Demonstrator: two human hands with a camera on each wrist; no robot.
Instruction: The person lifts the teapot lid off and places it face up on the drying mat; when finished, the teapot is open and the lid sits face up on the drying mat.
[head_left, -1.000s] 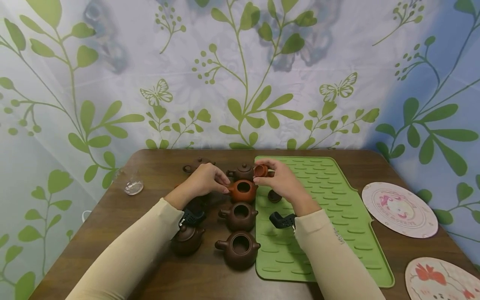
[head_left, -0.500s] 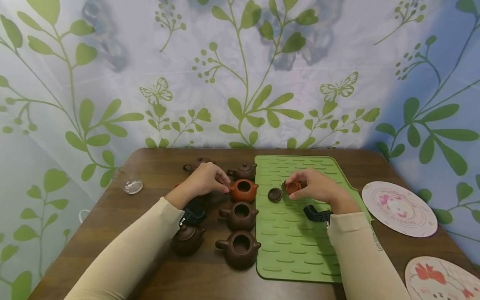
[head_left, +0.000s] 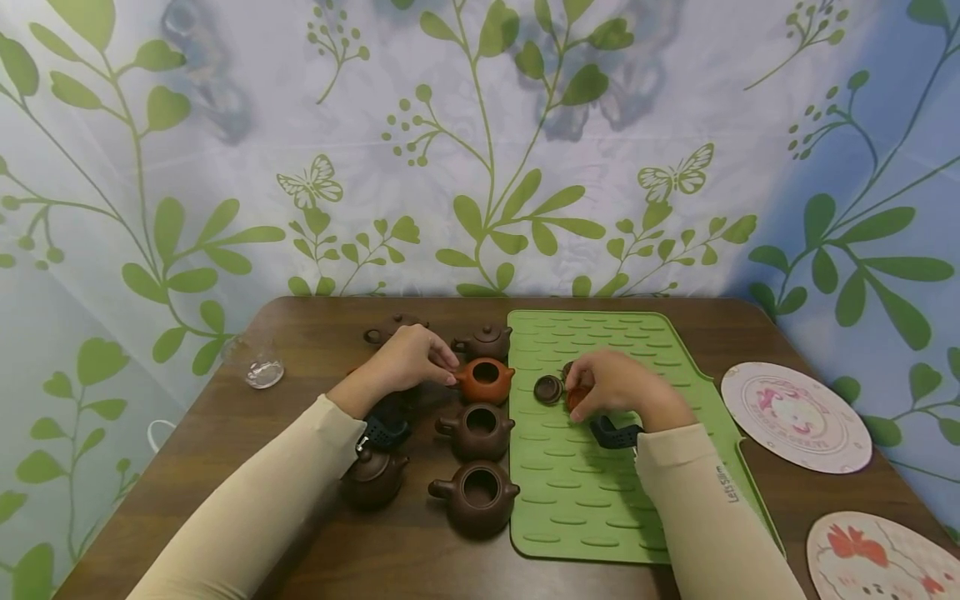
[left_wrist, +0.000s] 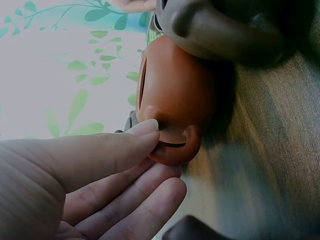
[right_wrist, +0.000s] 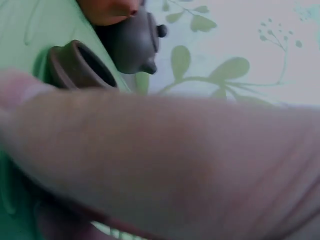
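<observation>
My left hand (head_left: 408, 360) pinches the handle of a small orange clay teapot (head_left: 498, 395), whose top is uncovered. In the left wrist view the thumb lies on the handle of that teapot (left_wrist: 175, 80). Over the green mat (head_left: 570, 500), my right hand (head_left: 621, 383) holds an orange teapot lid (head_left: 578, 401) low in its fingers, partly hidden by them. A dark brown lid (head_left: 549, 389) lies hollow side up just left of those fingers, and another dark lid (head_left: 567, 368) shows behind them. The right thumb fills much of the right wrist view, near a dark lid (right_wrist: 65, 67).
Two lidless brown teapots, a middle one (head_left: 480, 451) and a front one (head_left: 483, 523), stand nearer me. A lidded brown teapot (head_left: 489, 342) is behind the orange one. More teapots sit under the left arm. A clear glass (head_left: 264, 373) stands left; round placemats (head_left: 797, 417) lie right.
My right hand has carried the orange lid from beside the orange teapot rightward onto the green mat area, then lower, turning it. The left hand has stayed on the handle.
</observation>
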